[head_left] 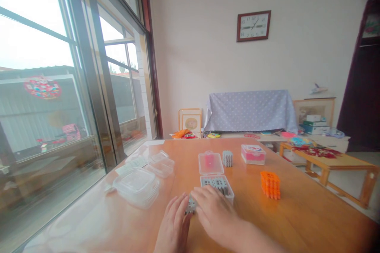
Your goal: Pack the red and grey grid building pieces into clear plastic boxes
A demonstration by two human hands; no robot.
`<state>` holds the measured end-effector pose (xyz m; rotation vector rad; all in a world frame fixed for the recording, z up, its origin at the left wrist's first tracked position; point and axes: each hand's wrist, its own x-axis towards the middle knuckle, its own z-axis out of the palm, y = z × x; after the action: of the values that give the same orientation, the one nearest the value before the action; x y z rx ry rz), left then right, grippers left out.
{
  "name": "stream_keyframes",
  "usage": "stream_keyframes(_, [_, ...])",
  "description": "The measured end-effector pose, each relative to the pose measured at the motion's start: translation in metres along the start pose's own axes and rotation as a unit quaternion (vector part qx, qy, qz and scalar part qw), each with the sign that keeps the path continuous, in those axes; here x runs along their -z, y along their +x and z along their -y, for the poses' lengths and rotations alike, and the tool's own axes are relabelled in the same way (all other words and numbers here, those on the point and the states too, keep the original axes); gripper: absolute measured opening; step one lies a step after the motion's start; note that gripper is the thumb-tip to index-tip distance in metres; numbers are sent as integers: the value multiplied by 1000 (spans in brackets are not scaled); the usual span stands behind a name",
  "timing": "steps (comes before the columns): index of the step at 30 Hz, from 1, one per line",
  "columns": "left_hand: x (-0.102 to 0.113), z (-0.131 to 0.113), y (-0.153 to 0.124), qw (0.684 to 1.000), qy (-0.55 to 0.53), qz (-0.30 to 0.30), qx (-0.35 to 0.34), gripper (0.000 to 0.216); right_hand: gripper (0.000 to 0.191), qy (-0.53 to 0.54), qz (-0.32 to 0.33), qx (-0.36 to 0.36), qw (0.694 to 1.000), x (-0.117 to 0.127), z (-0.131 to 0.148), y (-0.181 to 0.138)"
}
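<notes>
Hands first: your left hand point(173, 225) lies low at the near edge of the tabletop point(297, 217), fingers loosely spread and flat, its fingertips touching a small bundle of grey pieces point(190, 204) that sits between both hands. Your right hand point(215, 213) rests palm down just beside it, fingers open and draped over the near end of a clear box point(219, 185) filled with more grey pieces. Neither hand is closed around anything; both merely touch.

Just behind that box lies its clear lid point(210, 163), showing a pinkish tint. Right of the lid stands a small grey stack point(227, 158), and further right a closed box with pink contents point(253, 154) carries a label on top, too blurred for you to read. An orange stack point(270, 185) stands well apart to the right of your hands.

On the left side of the tabletop, near the window point(59, 87), you have several empty clear containers point(137, 185) and loose lids point(160, 163).

On the far wall a framed clock point(253, 26) shows numerals around its face, legible only as digits. A red paper decoration point(42, 87) hangs on the window glass; any writing on it cannot be made out.
</notes>
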<state>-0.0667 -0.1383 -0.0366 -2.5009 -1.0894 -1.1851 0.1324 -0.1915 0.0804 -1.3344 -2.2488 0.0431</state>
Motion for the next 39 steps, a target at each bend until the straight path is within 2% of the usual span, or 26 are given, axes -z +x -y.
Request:
stream_keyframes(3, [0,0,-2,999,-7,-23,-34,63,44,-14,-4,-12,1000,-15,8,2])
stream_keyframes(6, [-2,1,-2,998,-7,-33,-55,69,41,-10,-1,-40,999,-23,6,6])
stream_keyframes(10, [-8,5,-2,997,-1,-29,-71,70,28,8,2,-62,998,-23,-2,10])
stream_keyframes(13, [-10,7,-4,998,-1,-5,-70,66,22,38,0,-87,995,-17,-9,10])
stream_keyframes(19, [-3,3,-3,999,4,20,39,59,15,127,-51,-100,986,16,-38,5])
stream_keyframes(22, [1,1,4,994,-13,31,103,57,17,117,-88,-141,979,37,-63,4])
stream_keyframes(25, [3,2,12,986,-33,63,153,53,17,77,-89,-145,982,50,-84,2])
stream_keyframes(29, [5,3,17,975,-52,105,191,51,16,29,-60,-143,987,52,-96,-3])
stream_keyframes(39, [16,-3,26,958,-65,176,218,53,20,-10,20,-149,989,41,-97,-8])
